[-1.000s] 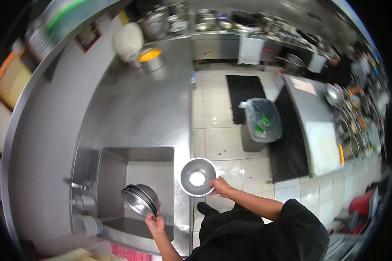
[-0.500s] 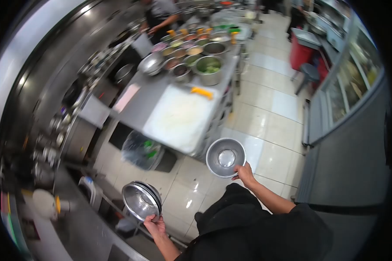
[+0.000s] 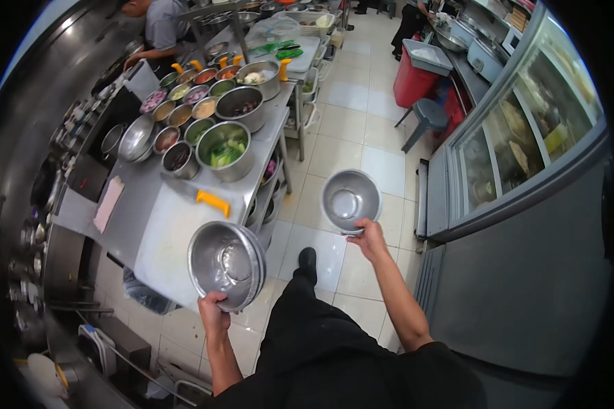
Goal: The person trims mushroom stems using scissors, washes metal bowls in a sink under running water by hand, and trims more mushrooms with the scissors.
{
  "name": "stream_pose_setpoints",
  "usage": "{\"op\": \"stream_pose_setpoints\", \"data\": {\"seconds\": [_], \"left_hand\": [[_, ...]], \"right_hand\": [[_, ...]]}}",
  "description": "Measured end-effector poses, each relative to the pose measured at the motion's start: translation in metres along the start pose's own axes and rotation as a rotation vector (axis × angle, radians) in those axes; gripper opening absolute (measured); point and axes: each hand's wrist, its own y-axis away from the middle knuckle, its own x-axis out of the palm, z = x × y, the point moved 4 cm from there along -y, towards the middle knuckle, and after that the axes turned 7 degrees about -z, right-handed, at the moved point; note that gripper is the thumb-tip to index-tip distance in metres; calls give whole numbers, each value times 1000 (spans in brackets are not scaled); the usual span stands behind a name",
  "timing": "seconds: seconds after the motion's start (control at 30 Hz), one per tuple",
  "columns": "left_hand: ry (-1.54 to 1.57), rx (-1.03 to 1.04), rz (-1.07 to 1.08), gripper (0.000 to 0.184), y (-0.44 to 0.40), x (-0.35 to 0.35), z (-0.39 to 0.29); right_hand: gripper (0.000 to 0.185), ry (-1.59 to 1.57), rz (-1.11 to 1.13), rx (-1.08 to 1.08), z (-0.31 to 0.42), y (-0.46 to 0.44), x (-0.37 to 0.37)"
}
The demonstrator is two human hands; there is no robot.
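Note:
A small nested stack of steel mixing bowls (image 3: 226, 262) is gripped at its near rim by my left hand (image 3: 215, 313). The top bowl holds nothing, and the stack hangs in front of the white cutting board's right edge. My right hand (image 3: 368, 240) pinches the near rim of a single steel bowl (image 3: 350, 200), which has nothing in it and is held over the tiled floor. On the white cutting board (image 3: 158, 238) lies a knife with a yellow handle (image 3: 213, 203), just beyond the bowl stack.
Steel pots of cut vegetables, one with leafy greens (image 3: 226, 153), crowd the prep table (image 3: 126, 184). A glass-door fridge (image 3: 525, 143) stands on the right. Ahead are a grey stool (image 3: 426, 116) and a red bin (image 3: 414, 78). A co-worker (image 3: 162, 34) stands at the far left.
I have stepped forward alongside the prep table, and its pots and cutting board are nearer. Both hands have kept their bowls; the stack has come up close to the board's edge.

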Motion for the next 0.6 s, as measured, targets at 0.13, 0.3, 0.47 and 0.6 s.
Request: {"op": "stream_pose_setpoints", "data": {"seconds": [0.13, 0.3, 0.47, 0.6], "left_hand": [[-28, -69, 165, 19, -59, 121, -7], [-220, -148, 423, 17, -147, 275, 1], [-365, -140, 582, 18, -185, 454, -22], [-394, -140, 713, 20, -212, 576, -32]], "right_hand": [[24, 39, -296, -102, 53, -59, -73], [27, 42, -696, -87, 66, -66, -199], [31, -188, -1138, -66, 33, -34, -249], [30, -299, -1060, 157, 19, -61, -259]]}}
